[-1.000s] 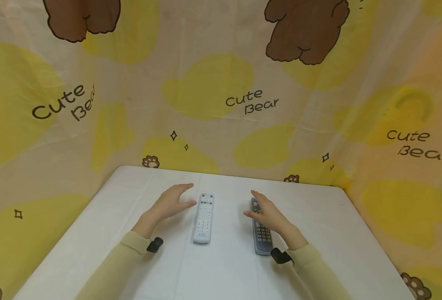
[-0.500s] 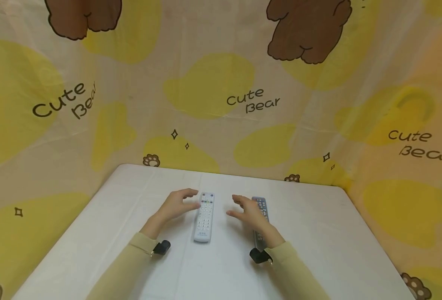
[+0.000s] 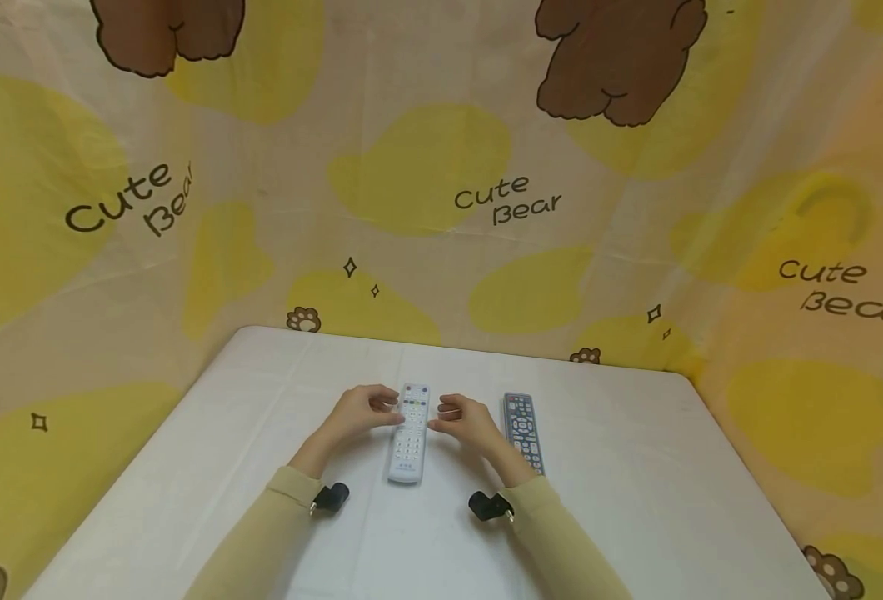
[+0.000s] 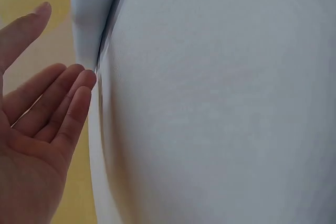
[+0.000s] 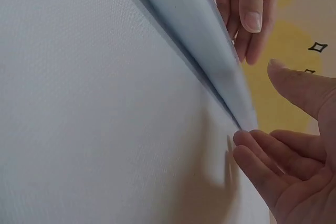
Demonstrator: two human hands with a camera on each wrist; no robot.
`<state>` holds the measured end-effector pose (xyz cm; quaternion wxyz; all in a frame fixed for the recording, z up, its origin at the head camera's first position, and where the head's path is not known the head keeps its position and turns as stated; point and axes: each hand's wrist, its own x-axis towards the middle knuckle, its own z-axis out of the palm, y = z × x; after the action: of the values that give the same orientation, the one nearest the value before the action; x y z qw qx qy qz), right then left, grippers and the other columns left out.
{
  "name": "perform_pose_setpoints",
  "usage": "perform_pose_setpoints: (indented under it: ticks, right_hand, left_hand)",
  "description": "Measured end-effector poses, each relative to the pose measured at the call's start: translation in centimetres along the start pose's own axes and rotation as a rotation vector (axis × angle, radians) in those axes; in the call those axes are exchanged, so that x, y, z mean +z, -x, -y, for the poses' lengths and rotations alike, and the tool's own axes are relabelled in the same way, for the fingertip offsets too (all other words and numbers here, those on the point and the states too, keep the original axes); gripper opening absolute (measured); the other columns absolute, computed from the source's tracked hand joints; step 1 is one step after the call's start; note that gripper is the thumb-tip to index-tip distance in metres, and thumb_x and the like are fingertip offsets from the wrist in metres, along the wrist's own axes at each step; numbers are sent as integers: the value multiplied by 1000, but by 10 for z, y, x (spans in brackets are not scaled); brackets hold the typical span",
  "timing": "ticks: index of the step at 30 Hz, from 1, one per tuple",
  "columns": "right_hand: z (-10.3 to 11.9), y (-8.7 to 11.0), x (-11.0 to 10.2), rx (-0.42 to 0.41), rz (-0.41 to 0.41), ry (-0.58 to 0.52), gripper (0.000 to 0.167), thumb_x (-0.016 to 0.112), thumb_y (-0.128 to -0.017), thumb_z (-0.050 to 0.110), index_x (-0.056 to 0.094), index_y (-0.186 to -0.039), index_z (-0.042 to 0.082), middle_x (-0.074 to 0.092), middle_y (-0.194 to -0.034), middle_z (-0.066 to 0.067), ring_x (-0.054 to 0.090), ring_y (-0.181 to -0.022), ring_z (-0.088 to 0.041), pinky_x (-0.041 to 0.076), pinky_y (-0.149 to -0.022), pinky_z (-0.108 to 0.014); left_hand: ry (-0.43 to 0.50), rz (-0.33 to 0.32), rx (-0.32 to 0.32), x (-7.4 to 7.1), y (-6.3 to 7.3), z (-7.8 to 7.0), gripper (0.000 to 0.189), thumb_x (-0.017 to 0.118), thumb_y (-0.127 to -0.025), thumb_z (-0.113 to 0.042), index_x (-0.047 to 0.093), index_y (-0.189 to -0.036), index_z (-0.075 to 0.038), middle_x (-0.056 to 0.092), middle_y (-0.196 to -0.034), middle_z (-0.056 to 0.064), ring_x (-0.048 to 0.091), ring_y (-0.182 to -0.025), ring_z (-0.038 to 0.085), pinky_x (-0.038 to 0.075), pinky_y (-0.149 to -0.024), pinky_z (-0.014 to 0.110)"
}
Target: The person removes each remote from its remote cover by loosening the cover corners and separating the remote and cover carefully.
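A white remote control (image 3: 408, 446) lies on the table between my two hands, buttons up. My left hand (image 3: 354, 410) is at its left side, with the thumb overlapping the remote's edge in the head view. On its right side is my right hand (image 3: 470, 422), thumb and fingertips near the edge. Both hands have relaxed, slightly bent fingers, thumbs apart from the fingers. In the right wrist view, the fingertips of the right hand (image 5: 294, 169) are right at the white remote's (image 5: 202, 45) far end. A dark grey remote control (image 3: 522, 427) lies further right, its lower end hidden by the right wrist.
The white table (image 3: 636, 467) has rounded far corners. Behind it and at the sides hangs a yellow and beige cloth (image 3: 411, 175) printed with bears and lettering. Each wrist carries a small black camera (image 3: 332, 497).
My right hand has moved left, from over the dark grey remote to the white remote's right side. My left hand has come slightly right, closer to the white remote. Both remotes stay in place.
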<state>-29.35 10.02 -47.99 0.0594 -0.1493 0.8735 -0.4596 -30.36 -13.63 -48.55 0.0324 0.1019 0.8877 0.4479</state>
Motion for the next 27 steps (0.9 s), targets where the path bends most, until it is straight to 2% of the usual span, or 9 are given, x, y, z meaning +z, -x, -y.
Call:
perform_pose_setpoints:
  ticks: [6,12,19,27]
  right_hand:
    - [-2,-9,8,10,13,-14,55,74,-83,24,54,-125,-6,68,-111,-18,66,-101,-30,54,-86,-37]
    - [-3,-15,15,48,6,-7,53,74,-82,24,57,-123,-5,70,-106,-13,67,-95,-24,55,-81,-32]
    - [-2,-17,19,133,-7,-86,53,77,-80,18,57,-123,-4,70,-107,-13,67,-96,-22,55,-83,-30]
    - [-2,-16,18,169,-10,-155,52,78,-78,18,59,-122,-2,70,-106,-12,67,-95,-20,55,-83,-29]
  left_hand:
    - [21,12,-5,4,-2,2,48,81,-72,-33,67,-112,-10,71,-98,-1,65,-88,13,54,-77,32]
    - [59,32,-36,7,-5,5,46,82,-72,-28,67,-111,-8,72,-95,0,66,-87,13,54,-78,32]
    - [138,24,-83,11,-8,8,47,83,-70,-22,66,-111,-6,72,-94,0,66,-86,13,53,-81,33]
    - [198,34,-106,12,-10,9,50,84,-70,-19,66,-114,-5,72,-95,1,66,-88,13,53,-83,33]
